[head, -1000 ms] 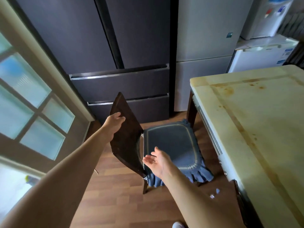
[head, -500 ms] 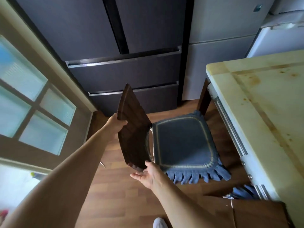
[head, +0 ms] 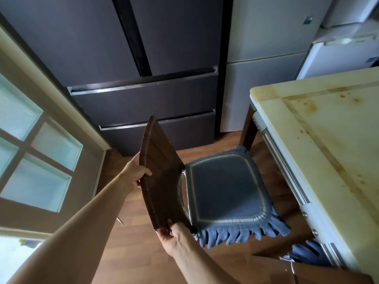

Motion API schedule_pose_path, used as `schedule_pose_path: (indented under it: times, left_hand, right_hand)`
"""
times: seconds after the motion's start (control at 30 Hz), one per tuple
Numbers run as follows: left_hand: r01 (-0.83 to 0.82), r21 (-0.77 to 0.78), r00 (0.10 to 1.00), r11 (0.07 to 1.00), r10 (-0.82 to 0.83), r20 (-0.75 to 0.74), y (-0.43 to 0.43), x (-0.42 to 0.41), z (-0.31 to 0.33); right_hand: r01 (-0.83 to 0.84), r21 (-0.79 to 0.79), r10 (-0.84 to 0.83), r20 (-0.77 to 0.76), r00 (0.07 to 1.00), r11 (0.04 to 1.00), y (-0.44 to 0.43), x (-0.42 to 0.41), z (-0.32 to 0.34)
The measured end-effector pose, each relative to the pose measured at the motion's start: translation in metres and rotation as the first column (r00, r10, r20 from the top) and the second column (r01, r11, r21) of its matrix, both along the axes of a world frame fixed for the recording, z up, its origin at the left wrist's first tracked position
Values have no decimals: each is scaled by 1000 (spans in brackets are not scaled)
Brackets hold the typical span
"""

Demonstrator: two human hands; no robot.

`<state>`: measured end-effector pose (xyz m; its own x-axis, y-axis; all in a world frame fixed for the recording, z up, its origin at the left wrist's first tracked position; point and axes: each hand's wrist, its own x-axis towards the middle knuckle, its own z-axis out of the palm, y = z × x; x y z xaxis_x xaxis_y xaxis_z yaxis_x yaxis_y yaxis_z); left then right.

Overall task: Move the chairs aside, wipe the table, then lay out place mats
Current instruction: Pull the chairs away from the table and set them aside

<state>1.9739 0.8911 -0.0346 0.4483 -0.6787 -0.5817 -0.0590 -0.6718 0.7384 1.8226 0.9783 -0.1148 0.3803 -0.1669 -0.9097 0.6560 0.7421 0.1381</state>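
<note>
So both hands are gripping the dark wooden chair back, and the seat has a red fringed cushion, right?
Not quite: the cushion is blue, not red, as the head view shows. The rest holds: the left hand and the right hand both grip the dark wooden chair back, and the cushion is fringed.

We show bare skin only: left forearm (head: pixel 82 218), right forearm (head: pixel 207 263) bare to frame edge; left hand (head: pixel 133 176), right hand (head: pixel 177 240) likewise bare.
</note>
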Motion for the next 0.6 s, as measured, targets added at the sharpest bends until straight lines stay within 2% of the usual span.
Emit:
schedule_pose_path:
  times: [0.27, 0.43, 0.6]
  left_hand:
    - [-80, -78, 994, 994, 74, -80, -2, -31, 0]
    - [-60, -116, 993, 991, 47, -112, -22, -71, 6]
    - [-16, -142, 994, 990, 0, -111, -48, -116, 10]
  right_hand:
    - [92, 15, -92, -29, 995, 996, -5, -32, 4]
    - [168, -32, -169, -40, 985, 985, -24, -65, 4]
    - [160, -72, -166, -72, 984, 984, -47, -109, 9]
